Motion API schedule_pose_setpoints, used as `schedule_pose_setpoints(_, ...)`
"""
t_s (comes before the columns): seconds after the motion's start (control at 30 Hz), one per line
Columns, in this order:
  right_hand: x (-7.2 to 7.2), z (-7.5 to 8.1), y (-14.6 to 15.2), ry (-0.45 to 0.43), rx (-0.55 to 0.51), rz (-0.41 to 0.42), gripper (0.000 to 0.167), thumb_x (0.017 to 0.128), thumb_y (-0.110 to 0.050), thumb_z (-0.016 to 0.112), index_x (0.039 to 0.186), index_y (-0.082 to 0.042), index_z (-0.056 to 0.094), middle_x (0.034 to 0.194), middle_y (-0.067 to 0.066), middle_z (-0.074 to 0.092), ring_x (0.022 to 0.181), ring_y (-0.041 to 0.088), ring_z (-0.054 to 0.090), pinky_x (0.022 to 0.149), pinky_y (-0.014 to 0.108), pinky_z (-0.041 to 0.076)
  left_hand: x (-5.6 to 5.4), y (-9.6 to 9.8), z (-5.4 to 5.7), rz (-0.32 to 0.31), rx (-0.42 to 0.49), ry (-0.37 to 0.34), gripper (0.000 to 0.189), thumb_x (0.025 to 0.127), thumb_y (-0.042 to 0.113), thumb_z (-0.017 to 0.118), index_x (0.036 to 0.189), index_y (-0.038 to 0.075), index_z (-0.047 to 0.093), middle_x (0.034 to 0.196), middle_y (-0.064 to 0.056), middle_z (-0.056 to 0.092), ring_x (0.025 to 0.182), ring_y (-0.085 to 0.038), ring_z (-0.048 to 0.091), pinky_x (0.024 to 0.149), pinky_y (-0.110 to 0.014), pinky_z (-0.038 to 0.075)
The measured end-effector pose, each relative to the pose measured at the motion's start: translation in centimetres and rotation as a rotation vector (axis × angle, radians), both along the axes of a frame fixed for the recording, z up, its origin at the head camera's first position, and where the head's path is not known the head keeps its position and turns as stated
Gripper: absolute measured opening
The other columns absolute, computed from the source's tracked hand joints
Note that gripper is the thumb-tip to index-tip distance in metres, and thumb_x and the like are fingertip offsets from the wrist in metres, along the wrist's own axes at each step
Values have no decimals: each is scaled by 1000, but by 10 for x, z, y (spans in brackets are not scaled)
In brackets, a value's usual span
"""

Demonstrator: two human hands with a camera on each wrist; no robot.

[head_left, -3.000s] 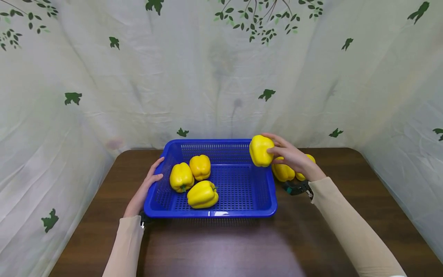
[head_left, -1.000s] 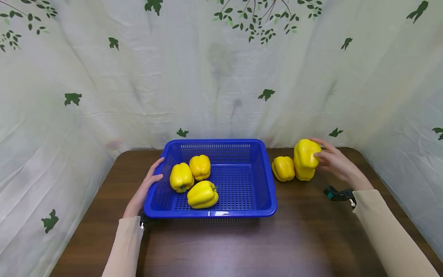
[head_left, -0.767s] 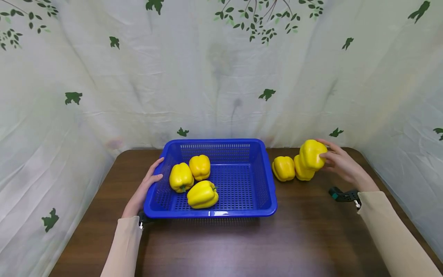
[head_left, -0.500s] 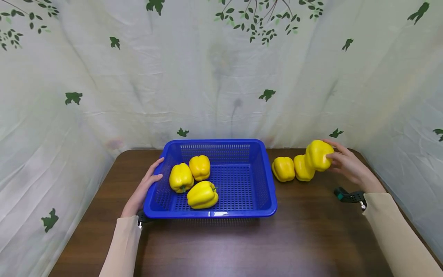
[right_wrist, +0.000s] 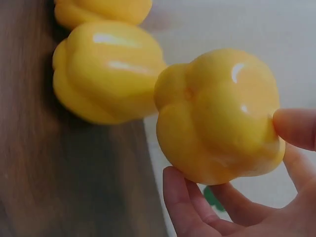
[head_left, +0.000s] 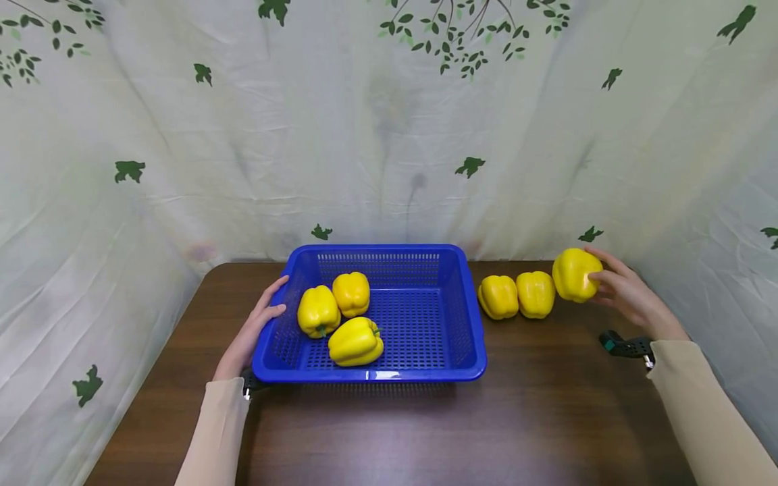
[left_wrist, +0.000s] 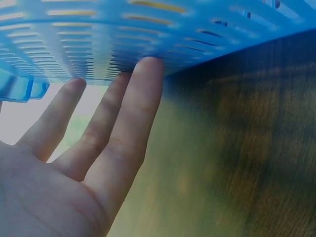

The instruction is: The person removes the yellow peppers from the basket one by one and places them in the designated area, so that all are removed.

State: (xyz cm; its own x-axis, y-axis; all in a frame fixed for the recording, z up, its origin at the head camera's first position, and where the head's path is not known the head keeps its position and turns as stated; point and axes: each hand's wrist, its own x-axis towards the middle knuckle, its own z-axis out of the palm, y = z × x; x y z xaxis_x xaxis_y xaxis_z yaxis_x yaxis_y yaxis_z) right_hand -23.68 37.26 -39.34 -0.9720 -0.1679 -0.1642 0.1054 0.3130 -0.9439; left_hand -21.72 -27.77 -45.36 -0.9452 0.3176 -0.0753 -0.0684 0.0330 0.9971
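Note:
In the head view my right hand (head_left: 632,297) holds a yellow bell pepper (head_left: 576,275) above the table, just right of two others. The right wrist view shows the held pepper (right_wrist: 222,118) with its lobed end toward the camera, thumb on one side and fingers beneath. My left hand (head_left: 255,331) holds the left side of a blue plastic basket (head_left: 371,375), thumb over the rim. Seen from the left wrist, its fingers (left_wrist: 123,128) rest against the slotted outer wall. Three yellow bell peppers (head_left: 319,312) lie in the basket's left half.
Right of the basket, two yellow bell peppers (head_left: 498,297) stand side by side on the brown wooden table (head_left: 389,432). Behind the table hangs a pale curtain (head_left: 340,135) with printed leaves. Each wrist wears a dark strap (head_left: 629,345).
My right hand has carried the yellow bell pepper from over the basket's right rim, past the two standing peppers, to their right. My left hand and the basket have stayed put.

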Motion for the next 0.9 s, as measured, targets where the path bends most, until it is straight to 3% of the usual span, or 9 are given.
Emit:
schedule_pose_setpoints(0.17,0,-10,9,-2,0,-27,62,104,-22,39,155,-20,4,148,25,7,90,3,59,79,27,50,-3,2,0,22,11,21,55,103,25,34,154,32,13,157,-11,1,129,-40,26,92,-37,40)
schedule_pose_setpoints(0.37,-2,-23,16,-21,8,-65,63,103,-25,39,155,-18,4,150,29,-3,88,4,56,78,27,50,-12,7,-3,64,44,124,56,100,10,32,154,18,18,154,-17,7,129,-17,28,95,-18,33)
schedule_pose_setpoints(0.7,1,-42,21,-27,6,-47,62,103,-25,42,155,-19,9,145,26,3,89,3,58,80,32,50,-13,6,-7,54,72,168,57,99,7,31,153,20,20,153,-18,8,123,-10,32,95,-18,32)
schedule_pose_setpoints(0.9,-3,-51,21,-38,49,-44,62,103,-23,41,155,-14,8,147,28,5,89,2,56,82,35,48,-14,7,-9,62,96,203,57,97,5,31,151,23,27,148,-11,16,121,-7,35,95,-18,33)
